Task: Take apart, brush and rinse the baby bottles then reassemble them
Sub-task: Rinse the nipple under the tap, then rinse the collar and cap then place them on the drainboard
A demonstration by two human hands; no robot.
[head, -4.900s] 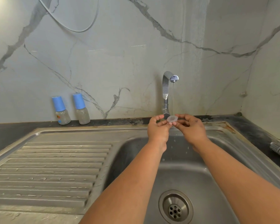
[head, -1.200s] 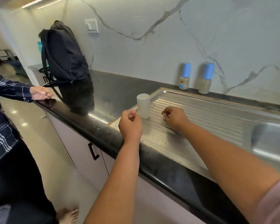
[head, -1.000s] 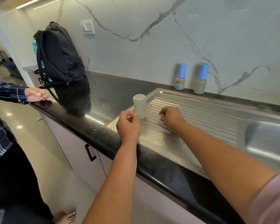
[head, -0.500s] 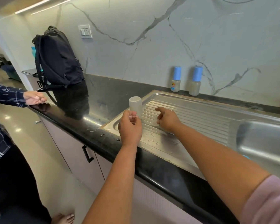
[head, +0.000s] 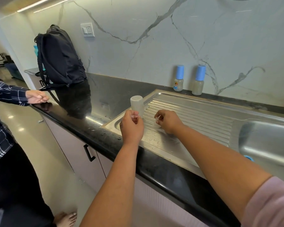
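A clear baby bottle body (head: 137, 104) stands upside down, slightly tilted, at the left end of the steel drainboard (head: 195, 114). My left hand (head: 132, 126) pinches its lower end with curled fingers. My right hand (head: 168, 121) is just to the right, its fingertips curled round a small clear bottle part (head: 157, 124) that lies on the drainboard ribs. Two assembled bottles with blue caps (head: 179, 78) (head: 198, 80) stand against the marble wall behind the drainboard.
The sink basin (head: 269, 141) lies to the right, with a blue piece (head: 249, 158) at its front edge. A black backpack (head: 59, 56) stands on the dark counter at left. Another person's hand (head: 37, 96) rests on the counter's corner.
I have turned from the running tap to the drainboard. My left hand moved up to the upturned bottle and took hold of it. My right hand stays on the small clear part.
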